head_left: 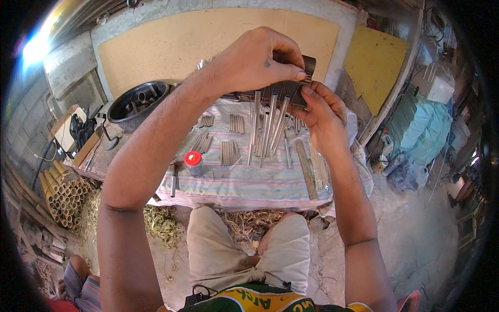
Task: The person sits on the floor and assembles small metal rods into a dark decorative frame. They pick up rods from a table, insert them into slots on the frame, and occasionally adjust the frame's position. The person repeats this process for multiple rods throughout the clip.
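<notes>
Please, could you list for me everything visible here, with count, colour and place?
Dark piece: one, brown-black, at the hands
Long tubes: several, silver, table centre
Short tubes: several groups, metallic, on cloth
Jar: one, red lid, on cloth
Flat strip: one, brown, cloth's right
Striped cloth: one, pale, on table
Basin: one, black, table's left
Bamboo pieces: many, yellowish, floor left
Wall boards: two, tan and yellow, behind
Sheet: one, teal, right
Shorts: one pair, beige, lower centre
Left hand; right hand: one each, upper centre
</notes>
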Tool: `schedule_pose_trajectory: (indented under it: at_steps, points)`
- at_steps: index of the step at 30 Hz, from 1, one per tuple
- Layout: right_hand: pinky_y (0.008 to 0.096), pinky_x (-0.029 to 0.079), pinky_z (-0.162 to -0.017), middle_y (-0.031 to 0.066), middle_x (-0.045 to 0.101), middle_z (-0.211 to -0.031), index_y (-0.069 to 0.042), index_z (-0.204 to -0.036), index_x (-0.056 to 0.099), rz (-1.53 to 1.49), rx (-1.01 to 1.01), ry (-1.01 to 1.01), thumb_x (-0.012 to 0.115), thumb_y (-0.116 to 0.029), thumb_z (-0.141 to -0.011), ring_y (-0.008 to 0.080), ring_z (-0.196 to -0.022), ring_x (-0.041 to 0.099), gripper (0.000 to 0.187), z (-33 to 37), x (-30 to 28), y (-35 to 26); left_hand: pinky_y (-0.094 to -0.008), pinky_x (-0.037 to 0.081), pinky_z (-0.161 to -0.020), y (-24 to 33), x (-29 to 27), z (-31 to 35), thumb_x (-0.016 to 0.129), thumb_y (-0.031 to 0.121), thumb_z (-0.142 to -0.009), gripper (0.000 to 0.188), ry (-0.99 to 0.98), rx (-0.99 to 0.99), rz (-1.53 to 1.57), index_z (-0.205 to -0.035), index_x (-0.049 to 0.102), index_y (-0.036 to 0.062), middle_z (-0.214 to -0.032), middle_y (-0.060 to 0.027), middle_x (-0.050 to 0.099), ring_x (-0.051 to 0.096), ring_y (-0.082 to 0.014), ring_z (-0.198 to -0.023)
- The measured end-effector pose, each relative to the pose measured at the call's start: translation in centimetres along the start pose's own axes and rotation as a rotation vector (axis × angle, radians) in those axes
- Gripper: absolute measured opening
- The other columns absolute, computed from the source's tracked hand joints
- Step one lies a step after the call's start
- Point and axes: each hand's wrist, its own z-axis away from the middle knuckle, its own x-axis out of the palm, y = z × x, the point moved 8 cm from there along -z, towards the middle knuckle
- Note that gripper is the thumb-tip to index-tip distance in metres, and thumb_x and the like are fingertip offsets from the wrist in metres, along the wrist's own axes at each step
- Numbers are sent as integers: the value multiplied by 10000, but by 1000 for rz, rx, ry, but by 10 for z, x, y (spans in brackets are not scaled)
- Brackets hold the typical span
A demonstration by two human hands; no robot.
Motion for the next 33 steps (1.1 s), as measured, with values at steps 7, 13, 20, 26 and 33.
schedule_pose_trajectory:
  at_steps: [7,13,20,26,33]
  points:
    - [359,556,-847,80,643,-1045,8,-1115,605,5,-17,6,569,-156,-946,157,-961,629,239,0,0,-4,-252,479,-693,4,0,-3,736,136,-814,174,12,18,-30,-897,694,-11,-777,-30,662,594,-86,-746]
    - [344,554,-844,82,650,-1048,8,-1103,611,12,-26,-12,582,-172,-944,156,-952,632,242,-1,3,-9,-251,482,-696,2,1,-6,738,139,-813,176,-2,-22,-4,-894,695,-11,-781,-33,666,597,-86,-748]
    - [321,557,-818,53,667,-988,-8,-1080,622,109,-34,21,635,-185,-923,127,-899,636,237,2,1,-7,-266,483,-697,4,3,-4,739,158,-810,197,-2,-19,-41,-891,695,-16,-779,-54,665,597,-102,-748]
    - [298,558,-800,28,664,-928,-19,-1023,630,158,-17,58,649,-192,-917,93,-855,627,204,7,-3,1,-273,475,-692,-2,11,3,743,174,-801,216,-20,-84,-1,-881,690,-19,-803,-66,670,603,-115,-761]
    - [211,457,-661,-18,619,-812,-44,-932,634,319,48,144,622,-169,-934,54,-742,553,126,36,-16,17,-304,466,-695,3,28,14,723,151,-802,183,-102,-12,-14,-878,678,-9,-812,-88,641,608,-166,-797]
